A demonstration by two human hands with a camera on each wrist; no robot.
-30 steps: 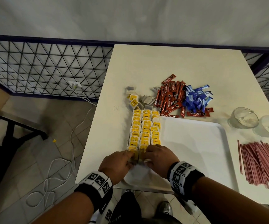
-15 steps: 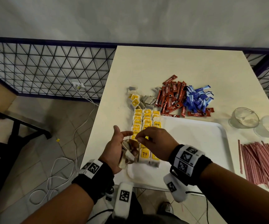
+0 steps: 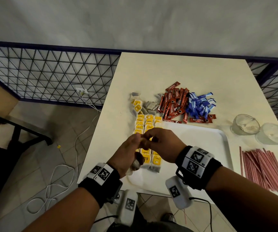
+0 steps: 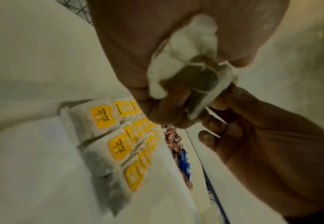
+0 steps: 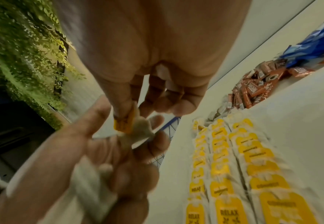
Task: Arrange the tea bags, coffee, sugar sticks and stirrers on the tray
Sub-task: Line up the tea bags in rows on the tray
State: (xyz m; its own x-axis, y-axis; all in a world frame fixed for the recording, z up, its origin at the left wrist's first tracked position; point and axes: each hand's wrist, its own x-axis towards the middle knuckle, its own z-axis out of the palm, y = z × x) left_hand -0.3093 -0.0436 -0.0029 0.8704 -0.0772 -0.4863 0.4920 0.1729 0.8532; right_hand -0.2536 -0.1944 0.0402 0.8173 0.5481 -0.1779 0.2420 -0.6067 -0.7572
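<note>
Several tea bags (image 4: 186, 60) sit bunched in our left hand (image 3: 128, 154) while our right hand (image 3: 161, 144) pinches one above the rows (image 3: 149, 121) along the tray's (image 3: 218, 148) left edge; tangled strings could drag extras out and scatter them.

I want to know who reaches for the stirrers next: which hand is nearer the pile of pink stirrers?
Right. The right hand is over the tray's left part, the pink stirrers off to its right; the left hand is farther left.
</note>
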